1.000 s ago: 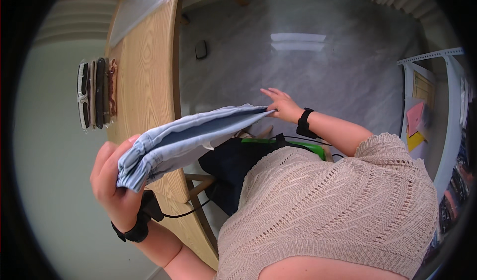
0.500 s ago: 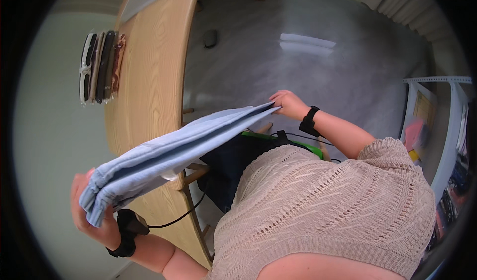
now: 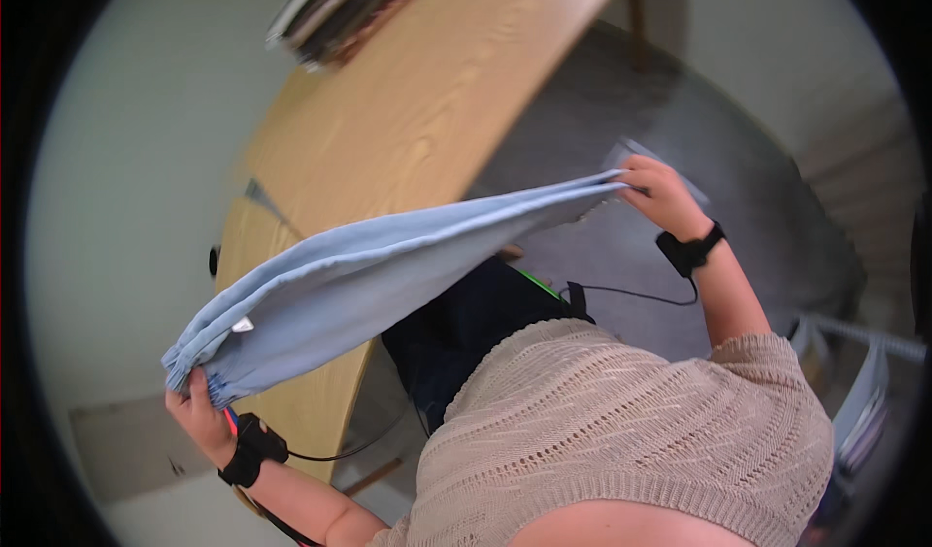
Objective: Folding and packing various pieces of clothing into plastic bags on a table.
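Observation:
A pair of light blue trousers [image 3: 388,275] stretches between my two hands, folded lengthwise in layers. My left hand [image 3: 204,419] is closed on the gathered elastic end at lower left, thumb on the near side. A small white label [image 3: 243,325] shows on the cloth near that end. At the right, my right hand [image 3: 668,198] pinches the narrow far end, its fingers bent over the edge. The cloth hangs in the air in front of me, partly over the table, with its lower edge sagging a little. Black bands with cables sit on both wrists.
A long wooden table [image 3: 388,149] runs diagonally across at left. Packed folded garments in clear wrap [image 3: 345,13] lie at its far left edge. Grey floor [image 3: 573,130] spreads to the right. A light metal shelf [image 3: 864,392] stands at lower right.
My view has turned, so the table now slants across the picture and the packed garments sit higher. My hands have moved farther apart, and the trousers are spread wider, showing more of their side.

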Action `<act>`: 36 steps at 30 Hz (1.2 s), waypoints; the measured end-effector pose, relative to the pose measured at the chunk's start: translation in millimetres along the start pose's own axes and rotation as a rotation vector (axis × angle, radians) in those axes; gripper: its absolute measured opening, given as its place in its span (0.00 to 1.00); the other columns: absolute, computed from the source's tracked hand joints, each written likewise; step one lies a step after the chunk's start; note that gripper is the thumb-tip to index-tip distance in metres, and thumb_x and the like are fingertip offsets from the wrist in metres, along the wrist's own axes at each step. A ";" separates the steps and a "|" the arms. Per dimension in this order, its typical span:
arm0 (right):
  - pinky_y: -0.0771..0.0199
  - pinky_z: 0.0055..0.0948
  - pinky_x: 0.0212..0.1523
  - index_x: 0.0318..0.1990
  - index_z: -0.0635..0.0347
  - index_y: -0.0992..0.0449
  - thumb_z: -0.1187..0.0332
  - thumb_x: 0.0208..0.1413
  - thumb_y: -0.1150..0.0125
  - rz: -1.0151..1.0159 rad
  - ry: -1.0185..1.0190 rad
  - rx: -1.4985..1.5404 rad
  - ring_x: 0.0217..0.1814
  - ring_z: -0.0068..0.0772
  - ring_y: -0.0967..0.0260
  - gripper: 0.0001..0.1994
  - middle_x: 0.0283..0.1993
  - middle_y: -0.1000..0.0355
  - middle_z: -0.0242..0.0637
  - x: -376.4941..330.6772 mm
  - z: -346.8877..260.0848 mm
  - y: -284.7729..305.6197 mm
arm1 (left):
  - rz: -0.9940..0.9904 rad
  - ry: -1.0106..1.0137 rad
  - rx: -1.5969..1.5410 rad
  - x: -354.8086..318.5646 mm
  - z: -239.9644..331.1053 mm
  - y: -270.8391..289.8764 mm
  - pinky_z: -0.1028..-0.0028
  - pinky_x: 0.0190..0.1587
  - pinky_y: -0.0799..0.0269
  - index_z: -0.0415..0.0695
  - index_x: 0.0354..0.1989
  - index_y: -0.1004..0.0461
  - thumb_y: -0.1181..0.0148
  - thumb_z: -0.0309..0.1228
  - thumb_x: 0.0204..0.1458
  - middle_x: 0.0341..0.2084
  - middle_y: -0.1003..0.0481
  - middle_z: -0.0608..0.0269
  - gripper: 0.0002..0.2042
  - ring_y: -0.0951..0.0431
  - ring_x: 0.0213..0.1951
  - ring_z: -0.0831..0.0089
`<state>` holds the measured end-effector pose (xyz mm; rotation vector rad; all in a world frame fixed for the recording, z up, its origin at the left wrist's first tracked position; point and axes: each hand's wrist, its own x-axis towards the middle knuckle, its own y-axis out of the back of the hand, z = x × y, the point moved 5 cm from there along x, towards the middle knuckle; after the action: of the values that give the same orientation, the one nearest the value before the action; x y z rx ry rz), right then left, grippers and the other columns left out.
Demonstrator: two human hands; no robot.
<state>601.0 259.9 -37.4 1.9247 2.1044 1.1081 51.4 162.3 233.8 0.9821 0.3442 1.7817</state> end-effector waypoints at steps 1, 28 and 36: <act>0.32 0.31 0.33 0.32 0.64 0.24 0.78 0.44 0.38 -0.020 0.007 0.015 0.32 0.40 0.32 0.06 0.29 0.32 0.39 7.5 -9.9 4.2 | 0.026 0.055 -0.091 -18.9 -6.6 10.3 0.75 0.50 0.36 0.32 0.43 0.27 0.47 0.27 0.57 0.40 0.25 0.62 0.11 0.28 0.43 0.75; 0.30 0.24 0.34 0.48 0.70 0.33 0.61 0.51 0.36 -0.400 -0.491 0.137 0.33 0.26 0.32 0.23 0.34 0.29 0.39 261.7 -23.7 -183.8 | -0.040 0.834 -0.074 -86.5 -313.8 1.8 0.73 0.48 0.35 0.40 0.62 0.43 0.44 0.38 0.57 0.48 0.31 0.52 0.27 0.30 0.47 0.71; 0.33 0.26 0.25 0.34 0.72 0.28 0.53 0.50 0.36 -0.264 -0.588 -0.123 0.24 0.27 0.32 0.24 0.24 0.29 0.38 168.6 -49.9 -150.1 | -0.129 0.548 -0.077 -116.6 -268.5 -11.8 0.63 0.66 0.55 0.45 0.67 0.50 0.45 0.36 0.56 0.65 0.50 0.46 0.32 0.51 0.67 0.56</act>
<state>415.5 396.2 -15.9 1.5962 1.8334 0.5181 -126.7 120.6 5.0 0.3913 0.6577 1.9076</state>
